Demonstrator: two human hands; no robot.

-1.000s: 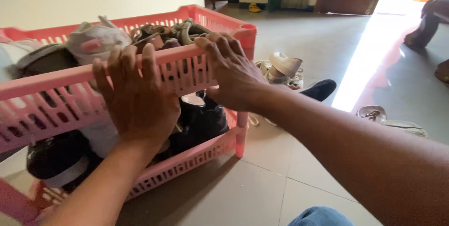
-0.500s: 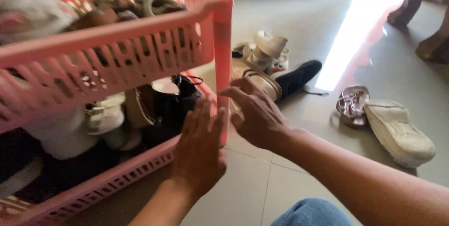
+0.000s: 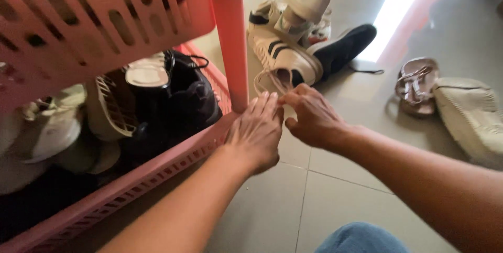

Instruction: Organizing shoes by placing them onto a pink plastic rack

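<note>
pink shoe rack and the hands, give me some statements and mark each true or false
1. Both hands meet near the foot of the pink rack's corner post. True: the left hand and right hand are there.
2. The lower shelf holds no shoes. False: it holds dark and pale shoes.
3. A white sneaker with dark stripes lies on the floor beyond the hands. True.
4. The sandal rests on the top shelf. False: it lies on the floor at right.
5. The right hand grips a black shoe. False: its fingers pinch something pale, too blurred to identify.
</note>
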